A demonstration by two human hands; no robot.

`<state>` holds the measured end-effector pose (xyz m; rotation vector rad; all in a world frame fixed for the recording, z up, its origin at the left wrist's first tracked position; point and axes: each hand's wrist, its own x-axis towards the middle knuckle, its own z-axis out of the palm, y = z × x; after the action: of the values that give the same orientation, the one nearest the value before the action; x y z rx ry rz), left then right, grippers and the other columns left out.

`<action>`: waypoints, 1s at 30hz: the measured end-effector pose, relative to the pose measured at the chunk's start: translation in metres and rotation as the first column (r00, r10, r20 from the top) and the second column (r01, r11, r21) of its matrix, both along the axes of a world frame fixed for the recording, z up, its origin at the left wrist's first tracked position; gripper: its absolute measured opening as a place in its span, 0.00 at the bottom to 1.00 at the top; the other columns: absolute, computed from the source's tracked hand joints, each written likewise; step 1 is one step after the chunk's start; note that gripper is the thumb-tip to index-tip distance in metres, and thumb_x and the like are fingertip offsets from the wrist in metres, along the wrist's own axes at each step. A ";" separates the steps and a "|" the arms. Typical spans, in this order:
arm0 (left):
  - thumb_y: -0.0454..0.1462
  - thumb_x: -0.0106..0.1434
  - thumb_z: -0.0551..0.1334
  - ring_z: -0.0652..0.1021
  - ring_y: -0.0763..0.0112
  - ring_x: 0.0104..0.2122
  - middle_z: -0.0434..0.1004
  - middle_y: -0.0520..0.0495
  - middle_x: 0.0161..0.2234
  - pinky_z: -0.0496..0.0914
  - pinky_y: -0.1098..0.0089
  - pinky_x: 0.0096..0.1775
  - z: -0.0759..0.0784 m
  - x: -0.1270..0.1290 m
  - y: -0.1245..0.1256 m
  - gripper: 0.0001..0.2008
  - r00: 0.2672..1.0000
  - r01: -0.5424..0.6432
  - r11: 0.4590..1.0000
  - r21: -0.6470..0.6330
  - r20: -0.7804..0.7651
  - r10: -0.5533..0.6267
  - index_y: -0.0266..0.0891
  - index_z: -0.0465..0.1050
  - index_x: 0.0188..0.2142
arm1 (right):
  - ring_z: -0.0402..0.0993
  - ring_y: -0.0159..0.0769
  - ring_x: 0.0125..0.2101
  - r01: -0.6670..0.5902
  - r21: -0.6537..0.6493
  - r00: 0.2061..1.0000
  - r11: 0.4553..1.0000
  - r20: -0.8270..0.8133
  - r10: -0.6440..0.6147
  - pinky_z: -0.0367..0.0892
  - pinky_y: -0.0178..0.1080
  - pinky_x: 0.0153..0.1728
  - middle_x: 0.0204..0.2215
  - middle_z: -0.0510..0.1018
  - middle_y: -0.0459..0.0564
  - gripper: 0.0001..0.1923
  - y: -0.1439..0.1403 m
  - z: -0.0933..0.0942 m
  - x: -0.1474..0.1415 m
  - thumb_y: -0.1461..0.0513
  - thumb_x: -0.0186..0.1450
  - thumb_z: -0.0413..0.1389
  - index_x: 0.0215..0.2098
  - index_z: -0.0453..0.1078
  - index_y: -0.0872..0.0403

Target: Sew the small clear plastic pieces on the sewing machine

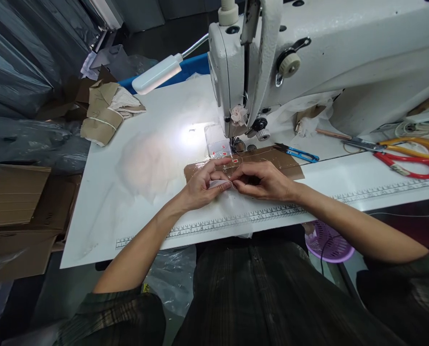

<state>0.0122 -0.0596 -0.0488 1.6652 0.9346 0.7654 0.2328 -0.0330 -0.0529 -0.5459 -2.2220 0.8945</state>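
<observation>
Pinching a small piece of thin white fabric (220, 185) between them, the left hand (203, 185) and right hand (263, 181) meet fingertip to fingertip on the white table (102, 206), just in front of the sewing machine (308, 57). Both hands are curled, thumbs and forefingers pressed together on the fabric's edge, probably to fold or line it up before it goes under the needle (232, 142), which stands just behind them. The fabric lies partly on a strip of brown cardboard (286, 161) taped flat to the table, which seems to serve as a guide beside the presser foot. A lamp (157, 74) on a bent neck throws a bright patch on the table left of the needle, lighting the work area. Blue snips (301, 154) lie near the right hand, within easy reach, and red and yellow scissors (412, 158) sit farther right. A printed ruler (236, 221) runs along the table's front edge, under both wrists. Folded brown paper bundles (104, 113) rest at the far left corner, well apart from the hands. A purple basket (328, 245) shows below the table.
</observation>
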 end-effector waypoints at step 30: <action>0.50 0.61 0.65 0.76 0.68 0.27 0.73 0.50 0.30 0.71 0.68 0.27 0.015 0.041 -0.035 0.18 0.783 -0.077 0.907 0.415 -0.538 0.312 0.39 0.65 0.38 | 0.66 0.30 0.26 0.209 -0.495 0.959 0.843 -0.065 -0.276 0.61 0.34 0.26 0.27 0.73 0.46 0.05 -0.010 0.008 -0.009 0.63 0.57 0.55 0.25 0.64 0.54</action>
<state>0.0528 -0.0942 -0.0334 2.2395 1.4996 0.5780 0.2233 -0.0426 -0.0451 -0.9474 -1.7478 1.3157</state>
